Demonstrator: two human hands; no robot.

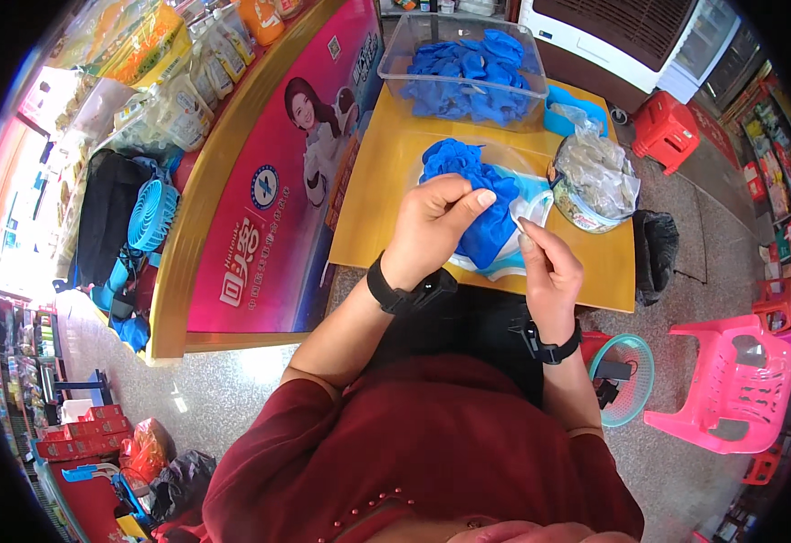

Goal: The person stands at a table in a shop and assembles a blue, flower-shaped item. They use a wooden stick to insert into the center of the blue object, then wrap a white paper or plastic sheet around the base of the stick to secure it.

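Over the wooden table (364,199), my left hand (433,213) is closed in a pinch on a piece of thin blue fabric (484,240) that hangs below the fingers. Just to its right, my right hand (554,267) pinches the end of a narrow white strip (524,210) at the fabric's edge. Whether the strip is joined to the fabric, I cannot tell. Gathered blue fabric (454,156) bunches up behind my left hand. Beneath both hands lies a light blue and white item (506,265), mostly covered.
A clear plastic bin (395,77) with many blue fabric pieces stands at the table's far end. Beside it are a small blue basket (595,118) and a round tub (586,217) topped by a plastic bag. A counter (174,271) borders the left; a pink chair (730,385) stands right.
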